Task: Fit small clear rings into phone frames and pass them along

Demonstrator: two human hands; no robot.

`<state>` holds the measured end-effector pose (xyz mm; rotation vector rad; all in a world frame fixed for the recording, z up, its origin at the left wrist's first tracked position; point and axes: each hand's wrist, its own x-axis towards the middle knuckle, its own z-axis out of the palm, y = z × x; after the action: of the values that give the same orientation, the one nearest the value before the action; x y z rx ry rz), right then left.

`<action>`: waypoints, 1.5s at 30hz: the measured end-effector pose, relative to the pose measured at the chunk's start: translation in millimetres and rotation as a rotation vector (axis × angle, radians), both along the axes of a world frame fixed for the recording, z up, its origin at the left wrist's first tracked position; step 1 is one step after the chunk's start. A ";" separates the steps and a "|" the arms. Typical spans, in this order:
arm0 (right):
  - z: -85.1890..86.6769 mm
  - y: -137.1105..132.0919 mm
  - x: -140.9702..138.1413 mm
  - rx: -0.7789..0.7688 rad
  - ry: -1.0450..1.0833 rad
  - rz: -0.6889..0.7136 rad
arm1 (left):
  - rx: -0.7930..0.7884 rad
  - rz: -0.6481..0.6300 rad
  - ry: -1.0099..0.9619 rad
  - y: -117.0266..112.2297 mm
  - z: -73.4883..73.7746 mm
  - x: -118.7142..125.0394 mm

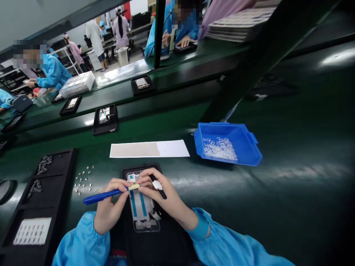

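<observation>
My left hand (111, 207) is closed around a blue pen-shaped tool (102, 196), which lies nearly level and has a pale yellow tip pointing right. My right hand (163, 197) has its thumb and fingers pinched at the end of that tip; whatever lies between them is too small to make out. A slim black tool with a white patch (157, 185) is tucked in the same hand. Beneath both hands sits a phone frame (141, 210) with blue strips, partly covered by my fingers. It rests in a black tray (155, 244).
Small metal parts (83, 181) lie scattered left of my hands, beside a black compartment tray (61, 199). A white strip (135, 149) lies ahead, with a blue bin (227, 127) of small white pieces to its right. Phone trays (105, 127) line the far ledge; co-workers sit beyond.
</observation>
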<state>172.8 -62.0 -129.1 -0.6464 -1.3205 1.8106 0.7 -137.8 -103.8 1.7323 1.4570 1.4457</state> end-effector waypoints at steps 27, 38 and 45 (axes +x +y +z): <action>-4.3 -10.4 -6.5 0.266 -0.125 -0.402 | 0.013 0.211 -0.089 -3.8 -7.7 19.2; 0.6 -10.0 -6.2 0.364 -0.102 -0.410 | -0.176 0.190 -0.403 7.3 -1.7 20.0; 8.9 48.4 53.4 0.628 -0.350 -0.908 | -0.238 0.227 -0.561 3.9 -1.6 9.1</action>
<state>226.3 -13.6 -120.2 -1.0043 -1.3841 0.5314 9.8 -133.8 -105.4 0.9356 1.4594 1.6214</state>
